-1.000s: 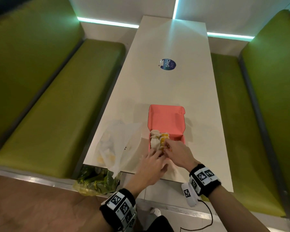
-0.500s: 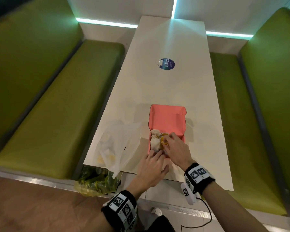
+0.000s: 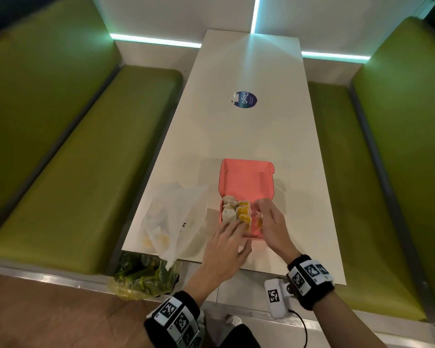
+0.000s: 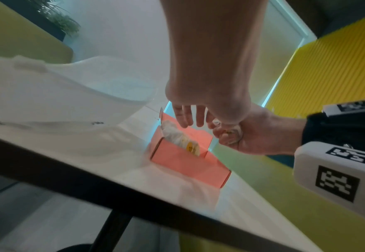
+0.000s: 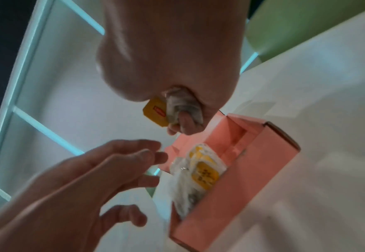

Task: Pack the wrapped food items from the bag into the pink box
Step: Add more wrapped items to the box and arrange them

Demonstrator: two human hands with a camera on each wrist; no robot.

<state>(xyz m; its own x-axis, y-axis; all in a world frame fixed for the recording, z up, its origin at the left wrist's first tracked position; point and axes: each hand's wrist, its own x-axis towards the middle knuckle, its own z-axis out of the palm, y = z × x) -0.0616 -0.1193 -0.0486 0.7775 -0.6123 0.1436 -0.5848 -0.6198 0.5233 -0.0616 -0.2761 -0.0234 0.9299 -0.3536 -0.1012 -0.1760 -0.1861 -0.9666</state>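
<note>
While lifted — right hand (image 3: 271, 222) rightward

My right hand (image 3: 271, 223) hides the right side of the pink cardboard box (image 3: 246, 182). The print on the yellow-labelled wrapped food item (image 5: 155, 111) in my grip is blurred. The translucent white plastic bag (image 3: 171, 222) veils its contents.

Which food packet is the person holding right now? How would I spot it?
Find the open pink box on the white table. At its right side the right hand pinches a wrapped packet with a yellow label. It alone is raised, not resting among the others.
</note>
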